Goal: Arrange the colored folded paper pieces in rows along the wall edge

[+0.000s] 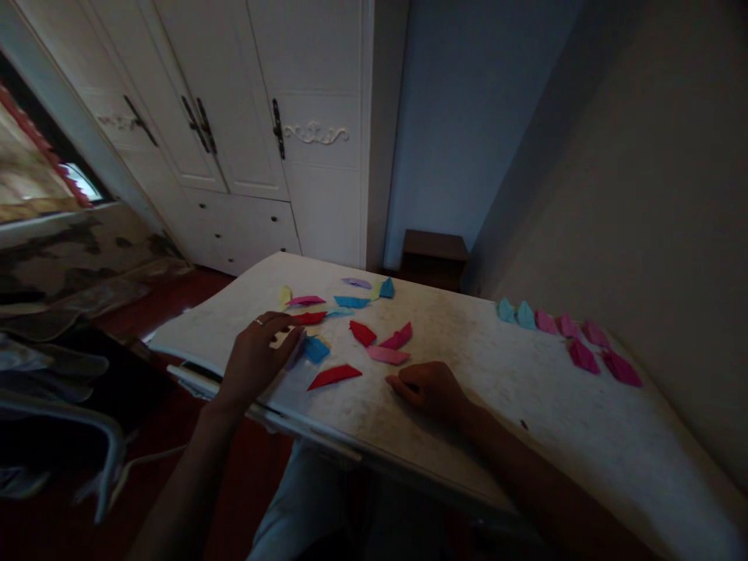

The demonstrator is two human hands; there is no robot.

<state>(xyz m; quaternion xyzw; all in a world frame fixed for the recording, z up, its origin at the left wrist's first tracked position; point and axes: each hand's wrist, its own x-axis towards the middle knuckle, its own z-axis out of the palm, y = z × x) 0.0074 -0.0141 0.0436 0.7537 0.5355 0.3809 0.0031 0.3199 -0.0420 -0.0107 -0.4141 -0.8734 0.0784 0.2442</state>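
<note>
My left hand (266,343) rests over the left part of the white table (473,343), thumb apart from its fingers. Right by its thumb lie a purple folded paper piece (296,352), partly hidden, and a blue folded paper piece (316,349). The fingertips reach beside a red folded paper strip (311,318). Loosely curled, my right hand (429,388) lies on the table with nothing visible in it. Near its fingertips is a light pink folded paper piece (388,355). Between both hands sits another red folded piece (335,376).
More folded papers, such as a blue one (352,301) and a lilac one (356,283), are scattered farther back. Several pink and turquoise pieces (546,322) stand in rows at the right. A white wardrobe (315,195) and a brown cabinet (435,245) are behind the table.
</note>
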